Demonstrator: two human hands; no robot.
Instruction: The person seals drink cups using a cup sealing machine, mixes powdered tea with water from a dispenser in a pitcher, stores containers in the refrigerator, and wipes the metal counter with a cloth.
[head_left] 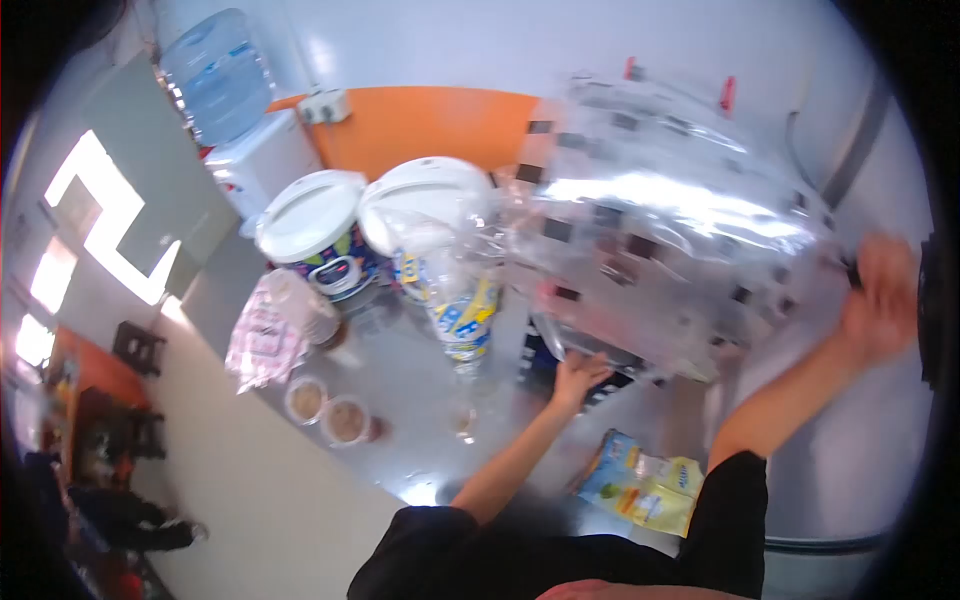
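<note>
A large clear plastic cover (690, 215) printed with dark squares bulges up over the right part of the counter. My right hand (885, 290), blurred by motion, is raised at its far right edge with the fingers closed on the plastic. Near the lower front edge of the cover is my left hand (580, 378), its fingers stretched out beside a dark item with a black-and-white checked border (540, 365). What lies beneath the plastic is mostly obscured by glare. A blue and yellow packet (640, 485) lies on the counter between my forearms.
Two white-lidded tubs (310, 215) (425, 190) stand at the back, near a water dispenser (262, 160). A clear bag with yellow and blue print (460, 310), stacked cups (305, 305), a pink checked cloth (262, 340) and two filled cups (347, 420) occupy the metal counter (400, 470).
</note>
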